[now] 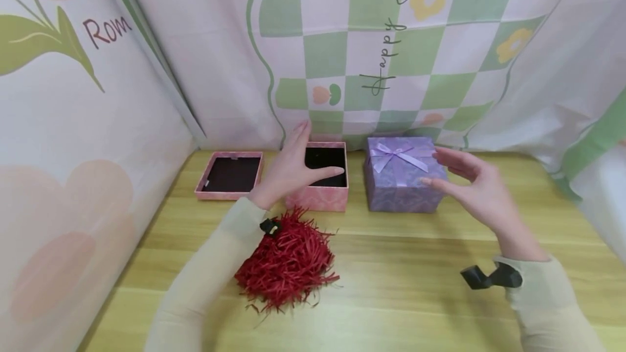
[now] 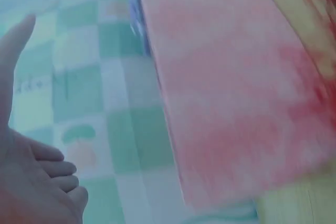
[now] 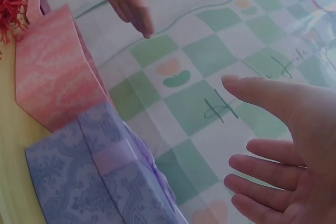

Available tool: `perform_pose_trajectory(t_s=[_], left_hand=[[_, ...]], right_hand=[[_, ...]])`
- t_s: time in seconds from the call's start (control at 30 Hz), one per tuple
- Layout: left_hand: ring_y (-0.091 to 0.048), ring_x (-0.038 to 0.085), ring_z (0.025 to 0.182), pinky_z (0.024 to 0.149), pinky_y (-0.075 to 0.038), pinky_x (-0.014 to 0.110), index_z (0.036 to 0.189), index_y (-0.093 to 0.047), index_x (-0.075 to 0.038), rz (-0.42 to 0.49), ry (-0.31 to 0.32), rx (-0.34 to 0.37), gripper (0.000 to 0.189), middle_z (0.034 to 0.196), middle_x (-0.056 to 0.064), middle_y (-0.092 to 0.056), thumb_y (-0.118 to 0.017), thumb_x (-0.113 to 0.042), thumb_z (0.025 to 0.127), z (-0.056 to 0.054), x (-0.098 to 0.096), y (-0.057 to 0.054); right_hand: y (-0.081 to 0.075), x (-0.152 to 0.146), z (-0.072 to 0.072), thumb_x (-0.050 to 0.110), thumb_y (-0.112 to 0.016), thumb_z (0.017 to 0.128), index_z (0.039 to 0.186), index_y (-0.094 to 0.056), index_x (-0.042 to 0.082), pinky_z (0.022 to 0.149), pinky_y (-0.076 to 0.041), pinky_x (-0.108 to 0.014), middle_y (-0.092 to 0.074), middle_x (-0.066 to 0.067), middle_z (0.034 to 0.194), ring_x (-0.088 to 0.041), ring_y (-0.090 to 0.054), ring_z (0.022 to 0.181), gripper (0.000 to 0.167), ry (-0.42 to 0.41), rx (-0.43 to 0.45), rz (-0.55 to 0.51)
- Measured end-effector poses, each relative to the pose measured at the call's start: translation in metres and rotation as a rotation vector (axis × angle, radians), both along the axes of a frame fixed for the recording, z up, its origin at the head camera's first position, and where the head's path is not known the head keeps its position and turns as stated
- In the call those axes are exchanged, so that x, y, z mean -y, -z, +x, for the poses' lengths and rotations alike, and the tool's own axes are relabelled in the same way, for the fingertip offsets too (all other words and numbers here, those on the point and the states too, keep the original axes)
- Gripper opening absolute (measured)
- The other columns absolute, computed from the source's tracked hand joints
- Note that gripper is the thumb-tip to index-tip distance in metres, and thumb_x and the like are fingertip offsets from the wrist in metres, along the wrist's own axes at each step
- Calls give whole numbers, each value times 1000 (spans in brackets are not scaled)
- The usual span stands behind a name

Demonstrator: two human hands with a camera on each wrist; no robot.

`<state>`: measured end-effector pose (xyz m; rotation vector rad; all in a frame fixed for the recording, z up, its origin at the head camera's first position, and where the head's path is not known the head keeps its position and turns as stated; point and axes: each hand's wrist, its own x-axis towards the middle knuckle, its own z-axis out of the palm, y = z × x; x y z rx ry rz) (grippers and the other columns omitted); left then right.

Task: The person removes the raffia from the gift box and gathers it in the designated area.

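Observation:
An uncovered pink gift box (image 1: 318, 199) with a black inside stands at the middle back of the table. Over its left part hovers my left hand (image 1: 292, 164), thumb and fingers spread, holding nothing. The left wrist view has the pink box (image 2: 231, 87) apart from the fingers. To the right sits a lidded purple gift box (image 1: 403, 197) topped with a lilac ribbon bow (image 1: 398, 156). My right hand (image 1: 476, 183) is beside its upper right corner, thumb and fingers parted. In the right wrist view a gap separates that hand (image 3: 294, 156) from the purple box (image 3: 79, 171).
A pink box lid (image 1: 230, 174) lies inside up at the left. In front of the pink box is a heap of red shredded paper (image 1: 293, 262), partly under the left forearm. A checked cloth curtain (image 1: 371, 42) hangs behind the wooden table (image 1: 391, 297), with another curtain (image 1: 98, 140) at left.

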<state>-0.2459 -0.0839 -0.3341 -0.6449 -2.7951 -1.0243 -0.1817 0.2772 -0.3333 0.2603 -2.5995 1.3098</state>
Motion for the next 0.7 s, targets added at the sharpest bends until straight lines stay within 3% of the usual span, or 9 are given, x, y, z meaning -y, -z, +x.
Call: perform_pose_trajectory(t_s=[0.2, 0.37, 0.5, 0.7], left_hand=[[-3, 10, 152, 121, -17, 44, 165, -1, -22, 159, 53, 75, 124, 169, -6, 1, -77, -69, 78, 10, -31, -5], [-9, 9, 151, 120, -21, 41, 165, -5, -26, 251, 84, 121, 120, 169, -9, -4, -82, -60, 79, 15, -60, -2], [-12, 9, 150, 119, -22, 40, 165, -9, -24, 332, 110, 167, 118, 169, -8, -9, -84, -55, 80, 21, -85, 9], [-18, 14, 149, 117, -27, 49, 165, -7, -33, 432, 120, 206, 117, 167, -11, -12, -84, -54, 80, 31, -119, 40]], right_hand=[[4, -14, -5, 31, -83, 89, 150, -52, 12, 87, -42, -5, -55, -13, 146, -33, -52, 132, 71, 34, 53, -4], [9, -22, -7, 32, -81, 90, 152, -48, 7, 86, -42, -4, -51, -17, 149, -41, -47, 134, 74, 40, 86, -7], [15, -27, -9, 32, -80, 92, 153, -45, 4, 88, -39, -2, -48, -20, 150, -46, -44, 135, 76, 35, 89, -1], [28, -35, -17, 32, -79, 92, 153, -44, 3, 95, -35, -4, -46, -21, 152, -45, -43, 135, 76, 20, 88, 15]])
